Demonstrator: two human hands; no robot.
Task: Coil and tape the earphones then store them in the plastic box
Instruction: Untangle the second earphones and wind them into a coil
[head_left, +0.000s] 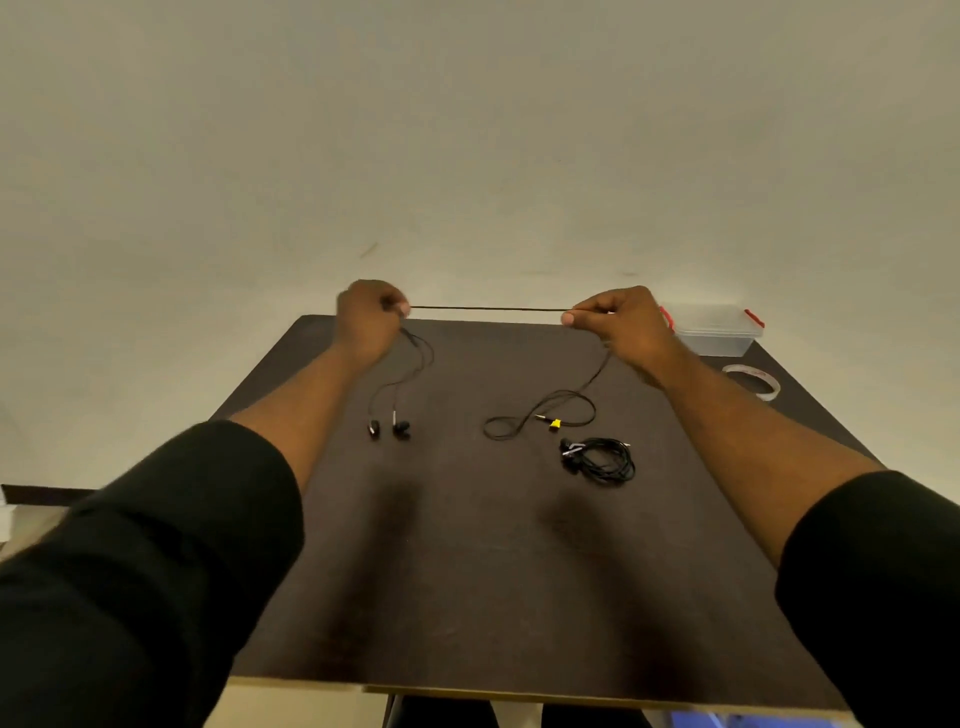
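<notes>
A black earphone cable (488, 308) is stretched taut between my two hands above the far edge of the dark table (467, 545). My left hand (369, 319) pinches one end; the two earbuds (389, 427) dangle from it down to the table. My right hand (621, 322) pinches the other end; the rest of the cable loops on the table, ending in a plug with a yellow tag (555, 423). A second pair of earphones (600, 460) lies coiled near the loop. The clear plastic box (714, 330) with red clips stands at the far right corner. A tape roll (753, 380) lies in front of it.
The table stands against a plain pale wall. Its near edge is at the bottom of the view, and my dark sleeves cover both lower corners.
</notes>
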